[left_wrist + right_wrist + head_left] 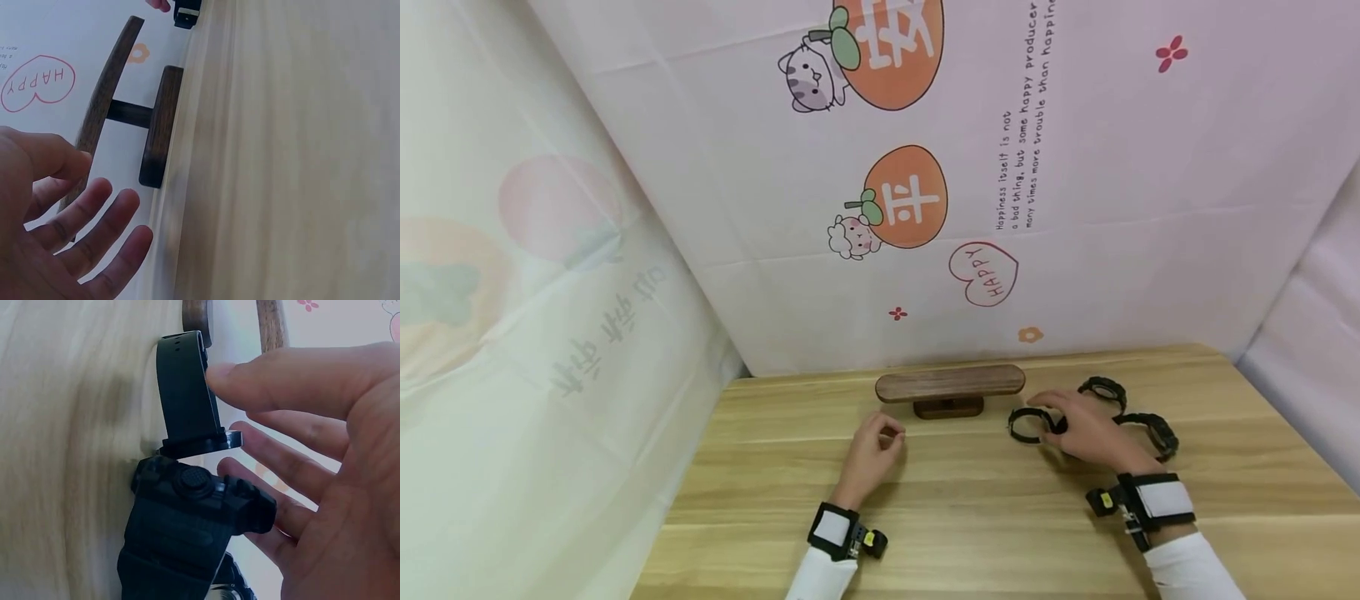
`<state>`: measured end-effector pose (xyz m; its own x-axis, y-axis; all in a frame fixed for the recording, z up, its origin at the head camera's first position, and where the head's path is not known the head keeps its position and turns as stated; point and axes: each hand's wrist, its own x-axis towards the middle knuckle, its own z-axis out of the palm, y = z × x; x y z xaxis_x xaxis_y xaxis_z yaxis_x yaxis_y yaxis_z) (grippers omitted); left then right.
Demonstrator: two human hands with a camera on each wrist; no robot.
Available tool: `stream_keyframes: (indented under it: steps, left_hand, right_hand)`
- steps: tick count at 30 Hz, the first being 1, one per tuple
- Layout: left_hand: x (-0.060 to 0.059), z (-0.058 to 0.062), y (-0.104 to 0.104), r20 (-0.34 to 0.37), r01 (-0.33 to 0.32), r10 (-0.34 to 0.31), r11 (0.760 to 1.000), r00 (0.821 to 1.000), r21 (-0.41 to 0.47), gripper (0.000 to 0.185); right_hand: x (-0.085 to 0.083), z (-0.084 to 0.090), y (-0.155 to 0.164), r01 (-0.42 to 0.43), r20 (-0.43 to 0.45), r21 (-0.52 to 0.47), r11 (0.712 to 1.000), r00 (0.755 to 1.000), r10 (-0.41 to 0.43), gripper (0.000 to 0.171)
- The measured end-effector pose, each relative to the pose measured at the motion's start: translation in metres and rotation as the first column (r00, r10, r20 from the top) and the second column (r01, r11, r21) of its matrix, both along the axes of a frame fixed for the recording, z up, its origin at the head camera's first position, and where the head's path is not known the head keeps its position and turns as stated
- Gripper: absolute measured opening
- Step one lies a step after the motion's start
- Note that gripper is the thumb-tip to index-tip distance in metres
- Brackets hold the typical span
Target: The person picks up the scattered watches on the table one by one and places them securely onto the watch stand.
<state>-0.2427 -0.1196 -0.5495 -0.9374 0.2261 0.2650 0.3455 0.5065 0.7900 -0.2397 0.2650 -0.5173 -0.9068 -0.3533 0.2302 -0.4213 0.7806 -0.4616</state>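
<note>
My right hand (1049, 417) reaches over a black watch (1026, 424) that stands on its side on the wooden table (970, 517). In the right wrist view the thumb tip touches the strap of this watch (187, 506) and my right hand's (228, 405) fingers lie nearly straight beside its case, not closed round it. My left hand (889, 435) rests on the table in front of the left end of a dark wooden T-shaped stand (950, 385) and holds nothing. Seen from the left wrist, my left hand (94, 178) has relaxed, spread fingers a little short of the stand (156, 125).
Two more black watches lie right of my right hand, one (1103, 389) behind it and one (1153, 433) beside the wrist. A printed cloth backdrop (925, 208) rises at the table's back edge and along the left side.
</note>
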Motion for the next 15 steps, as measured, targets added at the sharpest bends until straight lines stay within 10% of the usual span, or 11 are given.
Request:
stream_keyframes:
  steps: [15]
  left_hand:
    - [0.005,0.000,0.013,0.021,0.095,-0.094,0.994,0.995,-0.052,0.009]
  right_hand:
    - [-0.002,-0.014,-0.004,-0.035,0.029,-0.013,0.999,0.999,0.035,0.059]
